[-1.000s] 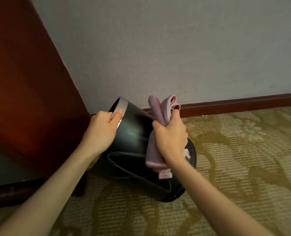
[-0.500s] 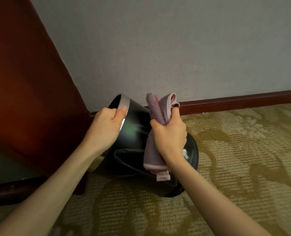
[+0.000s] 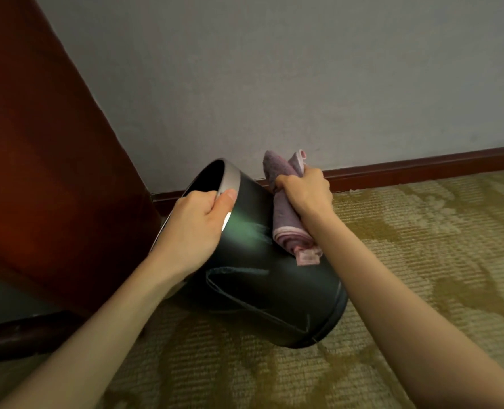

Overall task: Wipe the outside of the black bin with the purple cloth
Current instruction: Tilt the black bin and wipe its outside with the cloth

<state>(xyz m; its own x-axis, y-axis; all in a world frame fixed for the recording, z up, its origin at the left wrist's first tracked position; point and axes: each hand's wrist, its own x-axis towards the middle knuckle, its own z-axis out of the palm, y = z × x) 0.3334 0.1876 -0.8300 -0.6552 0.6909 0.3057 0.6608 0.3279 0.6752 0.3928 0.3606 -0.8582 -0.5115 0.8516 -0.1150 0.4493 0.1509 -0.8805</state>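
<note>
The black bin (image 3: 262, 284) lies tilted on the carpet, its silver-rimmed mouth turned up and to the left. My left hand (image 3: 197, 222) grips that rim, thumb on the outside. My right hand (image 3: 304, 190) is closed around the folded purple cloth (image 3: 286, 219), which is pressed against the bin's upper right side. The cloth's ends stick out above and below my fist. A faint wet streak shows on the bin's wall beside the cloth.
A dark red wooden panel (image 3: 47, 160) stands close on the left. A grey wall (image 3: 274, 84) with a brown skirting board (image 3: 421, 166) runs behind the bin. Patterned beige carpet (image 3: 421, 261) covers the floor to the right and in front.
My right hand has slid the cloth up and to the right across the bin's side. The bin's mouth is tilted a little further toward me, with my left hand still on the rim.
</note>
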